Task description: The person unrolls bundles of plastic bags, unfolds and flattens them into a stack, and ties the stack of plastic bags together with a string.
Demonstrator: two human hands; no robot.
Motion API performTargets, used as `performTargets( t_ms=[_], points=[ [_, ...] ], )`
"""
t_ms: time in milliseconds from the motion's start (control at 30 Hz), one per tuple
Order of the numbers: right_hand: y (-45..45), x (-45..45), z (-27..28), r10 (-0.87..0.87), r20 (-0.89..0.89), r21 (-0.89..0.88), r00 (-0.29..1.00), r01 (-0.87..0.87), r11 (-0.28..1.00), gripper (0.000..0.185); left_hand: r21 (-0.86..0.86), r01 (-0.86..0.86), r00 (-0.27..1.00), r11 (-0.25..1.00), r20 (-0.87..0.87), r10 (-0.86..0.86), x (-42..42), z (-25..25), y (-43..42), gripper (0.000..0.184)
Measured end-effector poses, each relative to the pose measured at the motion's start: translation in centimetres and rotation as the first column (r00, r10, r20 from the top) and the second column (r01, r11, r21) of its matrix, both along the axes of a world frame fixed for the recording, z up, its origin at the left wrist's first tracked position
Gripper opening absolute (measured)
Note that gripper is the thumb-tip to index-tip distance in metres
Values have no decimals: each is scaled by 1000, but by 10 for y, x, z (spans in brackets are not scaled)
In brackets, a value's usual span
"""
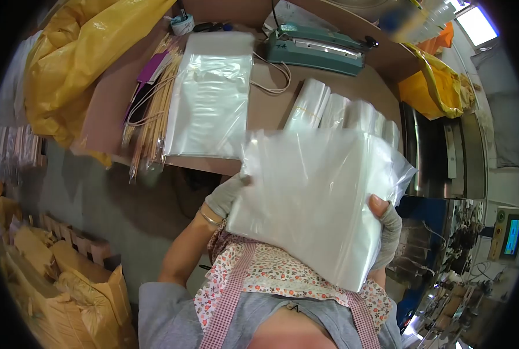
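A stack of clear plastic bags (pixel 306 192) is held up in front of my body, over the near edge of the table. My left hand (pixel 227 196), in a grey fingerless glove, grips its left edge; most of those fingers are hidden behind the plastic. On the right edge my right hand (pixel 386 227), gloved the same way, clamps the bags with the thumb on top. Beyond them lies a flat pile of clear bags (pixel 213 99) on the table. Several rolled bundles of plastic bags (pixel 335 110) rest just past the held stack, partly covered by it.
A green heat sealer (pixel 316 49) stands at the table's back. Thin wooden sticks (pixel 155 110) lie left of the bag pile, near a yellow plastic sack (pixel 85 58). String (pixel 277 81) loops on the brown table (pixel 271 107). Cardboard boxes (pixel 85 273) stand at lower left, machinery at right.
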State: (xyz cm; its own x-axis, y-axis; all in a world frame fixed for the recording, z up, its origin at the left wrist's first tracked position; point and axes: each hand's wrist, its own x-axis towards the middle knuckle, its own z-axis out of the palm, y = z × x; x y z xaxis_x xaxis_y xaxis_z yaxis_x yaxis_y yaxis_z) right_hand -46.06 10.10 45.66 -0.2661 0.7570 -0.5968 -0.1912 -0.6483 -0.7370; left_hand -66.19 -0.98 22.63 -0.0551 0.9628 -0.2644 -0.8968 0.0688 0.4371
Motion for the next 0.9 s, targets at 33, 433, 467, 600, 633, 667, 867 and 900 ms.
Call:
performTargets(
  t_ms=[33, 433, 467, 600, 633, 667, 867, 900],
  points=[
    [-3, -3, 0, -16, 5, 9, 1000, 16, 1000, 67, -42, 120, 988, 992, -92, -123, 2, 6, 6, 60],
    [8, 15, -20, -96, -24, -97, 995, 94, 991, 63, -272, 180, 974, 945, 183, -133, -1, 21, -21, 42],
    [6, 17, -24, -106, 25, -76, 994, 108, 991, 63, -189, 80, 951, 979, -280, -132, 1, 15, -23, 51],
    [-4, 21, -19, -135, -21, -138, 991, 131, 982, 64, 6, 103, 908, 995, 408, -96, 0, -7, -7, 83],
    [-7, 22, -15, -140, -24, -138, 990, 136, 981, 63, 10, 111, 906, 994, 411, -105, 3, 2, -1, 83],
    [-8, 23, -12, -144, -28, -135, 989, 139, 981, 62, -19, 97, 892, 995, 444, -78, 6, 20, 5, 91],
    [-20, 33, -6, -140, -34, -113, 990, 136, 984, 57, -174, 228, 974, 958, 55, -221, 12, 29, 16, 68],
    [-21, 34, -8, -141, -37, -113, 989, 136, 984, 57, -267, 270, 912, 925, -238, -335, 11, 26, 19, 56]
  ],
)
